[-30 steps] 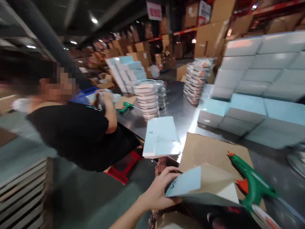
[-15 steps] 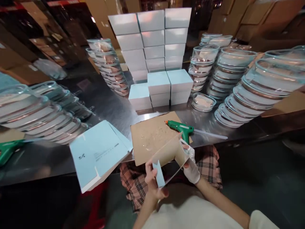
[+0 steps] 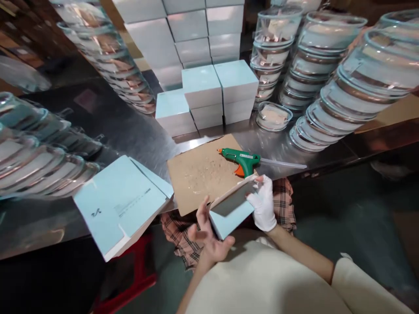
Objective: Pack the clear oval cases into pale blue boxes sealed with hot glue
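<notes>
- Your left hand [image 3: 209, 237] is bare, with its fingers spread apart; the thumb and palm touch the lower left edge of a half-folded pale blue carton [image 3: 231, 209].
- Your right hand [image 3: 263, 205] wears a white glove and grips the carton's right side, fingers closed over its upper edge.
- The carton is held between both hands, just in front of the near edge of the steel table [image 3: 131, 135] and above your lap. Its grey inner face shows on top, its blue outer face below.
- On the table, just beyond the carton, lies a brown cardboard sheet [image 3: 199, 174] marked with shiny glue spots.
- A green glue gun [image 3: 242, 158] lies on the sheet's far right corner, nozzle pointing left, with a clear glue stick trailing to the right.
- To the left of the sheet, a stack of flat blue cartons [image 3: 119, 203] overhangs the table's near edge.
- Behind the sheet stand closed blue boxes [image 3: 209, 93], stacked in rows and rising higher toward the back.
- Stacks of clear round containers [image 3: 334, 83] lean on the right; more stand on the left [image 3: 42, 152] and at the back left.
- One single container [image 3: 274, 116] sits alone near the boxes.
- A plaid cloth [image 3: 178, 231] covers your lap beneath the carton.
</notes>
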Action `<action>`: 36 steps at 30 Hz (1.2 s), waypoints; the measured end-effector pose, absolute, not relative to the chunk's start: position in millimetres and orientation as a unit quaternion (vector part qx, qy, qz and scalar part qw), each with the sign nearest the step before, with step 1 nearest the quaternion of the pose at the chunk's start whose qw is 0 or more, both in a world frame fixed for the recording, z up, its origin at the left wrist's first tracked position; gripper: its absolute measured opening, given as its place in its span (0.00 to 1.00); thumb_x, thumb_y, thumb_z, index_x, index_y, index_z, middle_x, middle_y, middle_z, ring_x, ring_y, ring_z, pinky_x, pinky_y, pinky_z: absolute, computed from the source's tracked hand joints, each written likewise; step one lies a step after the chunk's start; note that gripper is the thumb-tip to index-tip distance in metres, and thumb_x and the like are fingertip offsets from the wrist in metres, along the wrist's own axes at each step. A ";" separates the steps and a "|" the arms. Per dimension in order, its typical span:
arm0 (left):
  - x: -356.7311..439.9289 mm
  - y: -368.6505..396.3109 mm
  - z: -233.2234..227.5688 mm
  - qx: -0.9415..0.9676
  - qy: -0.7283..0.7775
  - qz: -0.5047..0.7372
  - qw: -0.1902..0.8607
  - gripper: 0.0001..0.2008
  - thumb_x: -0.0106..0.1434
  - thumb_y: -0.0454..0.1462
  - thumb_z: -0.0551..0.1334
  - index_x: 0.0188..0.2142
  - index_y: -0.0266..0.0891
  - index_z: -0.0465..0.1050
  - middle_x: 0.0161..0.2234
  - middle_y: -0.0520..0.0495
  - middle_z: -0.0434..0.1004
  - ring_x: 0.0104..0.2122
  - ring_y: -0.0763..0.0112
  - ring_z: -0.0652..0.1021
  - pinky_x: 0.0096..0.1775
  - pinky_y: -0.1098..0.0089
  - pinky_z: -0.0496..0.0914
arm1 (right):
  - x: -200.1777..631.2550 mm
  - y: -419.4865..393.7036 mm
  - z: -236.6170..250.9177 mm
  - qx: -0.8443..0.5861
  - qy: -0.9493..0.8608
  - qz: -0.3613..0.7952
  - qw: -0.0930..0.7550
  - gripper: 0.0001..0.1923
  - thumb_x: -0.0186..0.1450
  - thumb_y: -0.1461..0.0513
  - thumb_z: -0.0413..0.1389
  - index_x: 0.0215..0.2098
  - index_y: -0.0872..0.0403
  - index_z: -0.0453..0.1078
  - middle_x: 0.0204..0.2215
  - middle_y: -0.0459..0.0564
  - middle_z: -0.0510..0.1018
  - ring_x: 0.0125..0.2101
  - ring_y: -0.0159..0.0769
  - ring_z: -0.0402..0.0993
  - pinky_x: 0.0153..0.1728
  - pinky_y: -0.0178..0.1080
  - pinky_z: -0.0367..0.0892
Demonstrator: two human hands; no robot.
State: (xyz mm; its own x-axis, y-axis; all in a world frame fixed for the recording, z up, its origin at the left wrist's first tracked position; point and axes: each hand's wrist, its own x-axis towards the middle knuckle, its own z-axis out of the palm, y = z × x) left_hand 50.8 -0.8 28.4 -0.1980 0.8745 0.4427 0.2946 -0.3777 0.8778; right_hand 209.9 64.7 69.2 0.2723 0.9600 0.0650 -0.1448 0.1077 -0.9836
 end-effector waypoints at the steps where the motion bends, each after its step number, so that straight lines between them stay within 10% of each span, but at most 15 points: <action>1: 46.0 -1.4 29.3 0.605 0.501 0.567 0.247 0.27 0.60 0.63 0.64 0.48 0.50 0.73 0.54 0.38 0.71 0.51 0.50 0.78 0.49 0.51 0.75 | 212.9 63.9 72.2 -0.502 -0.413 0.444 0.616 0.25 0.59 0.58 0.60 0.52 0.47 0.59 0.51 0.52 0.75 0.49 0.43 0.77 0.51 0.44 0.73; 5: 16.8 -2.1 26.6 0.631 0.513 0.550 0.189 0.17 0.63 0.52 0.70 0.42 0.45 0.78 0.46 0.41 0.76 0.45 0.56 0.80 0.44 0.59 0.76 | 242.1 76.2 90.6 -0.572 -0.507 0.394 0.510 0.18 0.68 0.50 0.53 0.52 0.50 0.65 0.48 0.55 0.78 0.45 0.42 0.78 0.49 0.44 0.73; 11: 0.4 3.6 17.4 0.583 0.553 0.564 0.189 0.12 0.64 0.43 0.71 0.46 0.45 0.79 0.45 0.45 0.78 0.48 0.59 0.79 0.52 0.61 0.72 | 252.3 147.2 119.1 -0.771 -0.582 0.249 0.071 0.21 0.66 0.46 0.59 0.43 0.55 0.73 0.45 0.65 0.82 0.49 0.58 0.80 0.52 0.52 0.68; 15: -1.7 12.6 15.2 0.571 0.567 0.563 0.188 0.13 0.65 0.49 0.69 0.43 0.44 0.79 0.42 0.46 0.81 0.51 0.58 0.79 0.56 0.60 0.70 | 252.4 165.9 110.7 -0.781 -0.488 0.344 0.181 0.29 0.51 0.56 0.71 0.47 0.60 0.72 0.46 0.69 0.82 0.50 0.58 0.80 0.50 0.48 0.70; 21: 0.8 15.9 43.6 0.534 0.569 0.605 0.157 0.18 0.64 0.54 0.68 0.41 0.43 0.79 0.38 0.48 0.81 0.45 0.59 0.80 0.54 0.60 0.72 | 276.3 138.3 111.9 -0.681 -0.459 0.468 0.326 0.18 0.55 0.45 0.60 0.28 0.51 0.70 0.23 0.50 0.78 0.26 0.41 0.76 0.27 0.39 0.68; 27: 20.6 30.5 60.3 0.510 0.576 0.608 0.196 0.13 0.65 0.48 0.69 0.43 0.44 0.80 0.41 0.47 0.83 0.46 0.60 0.80 0.53 0.61 0.72 | 257.8 103.0 144.6 -0.554 -0.414 0.508 0.515 0.22 0.56 0.44 0.56 0.41 0.49 0.69 0.33 0.50 0.79 0.22 0.33 0.69 0.24 0.38 0.66; 32: 32.2 41.6 62.1 0.521 0.588 0.588 0.193 0.14 0.66 0.49 0.68 0.44 0.43 0.81 0.42 0.45 0.84 0.47 0.57 0.81 0.57 0.55 0.72 | 253.6 73.7 139.6 -0.501 -0.443 0.575 0.472 0.22 0.62 0.41 0.49 0.36 0.49 0.71 0.25 0.51 0.76 0.13 0.29 0.52 0.13 0.38 0.52; 36: 34.1 42.6 65.9 0.544 0.584 0.579 0.168 0.13 0.66 0.47 0.69 0.44 0.44 0.81 0.42 0.46 0.84 0.47 0.58 0.82 0.59 0.53 0.70 | 254.8 56.1 127.1 -0.544 -0.519 0.521 0.404 0.19 0.59 0.44 0.63 0.36 0.50 0.76 0.21 0.48 0.76 0.21 0.40 0.73 0.23 0.41 0.72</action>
State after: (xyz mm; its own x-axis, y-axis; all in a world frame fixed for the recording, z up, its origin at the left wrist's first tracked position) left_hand 34.1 42.6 65.9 -0.3528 0.8292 0.4335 0.4411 -0.2612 0.8586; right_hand 254.8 56.1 127.1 -0.0816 0.9857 -0.1477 0.1428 -0.1351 -0.9805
